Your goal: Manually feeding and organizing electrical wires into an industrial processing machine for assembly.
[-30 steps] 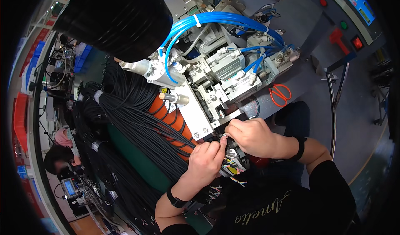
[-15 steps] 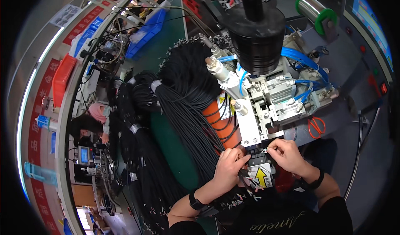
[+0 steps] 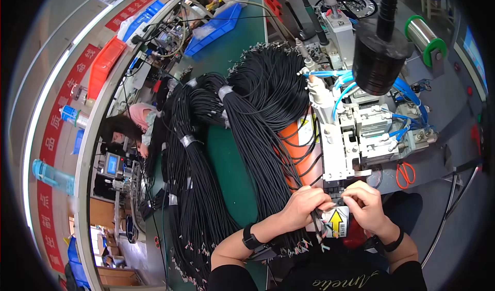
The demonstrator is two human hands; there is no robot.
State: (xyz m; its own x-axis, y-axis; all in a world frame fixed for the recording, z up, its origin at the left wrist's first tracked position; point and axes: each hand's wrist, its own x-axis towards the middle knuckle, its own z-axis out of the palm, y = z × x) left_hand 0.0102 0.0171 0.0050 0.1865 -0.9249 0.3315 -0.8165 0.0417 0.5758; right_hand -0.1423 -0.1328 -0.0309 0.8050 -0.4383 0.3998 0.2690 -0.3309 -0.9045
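Observation:
My left hand (image 3: 308, 207) is closed at the front of a white metal machine with air cylinders (image 3: 356, 131). A black cable (image 3: 315, 221) comes down from its fingers, with thin coloured wire ends below. My right hand (image 3: 365, 207) is pinched just to the right, at the small dark fixture under the machine head; whatever lies between its fingertips is too small to make out. Below the fingers sits a white plate with a yellow arrow (image 3: 336, 222). To the left, a thick bundle of black cables (image 3: 252, 141) lies over an orange panel (image 3: 308, 166).
A black cylindrical lamp-like part (image 3: 380, 64) hangs above the machine. Red-handled scissors (image 3: 405, 175) lie at right, and a green-rimmed wire spool (image 3: 425, 41) stands behind. More tied cable bundles (image 3: 193, 162) cover the green table (image 3: 227, 162). Another person (image 3: 135, 123) works at far left.
The view has shifted, so the machine and cables sit further right. My hands have drawn closer together at the fixture. The small pale piece at my right fingertips no longer shows clearly.

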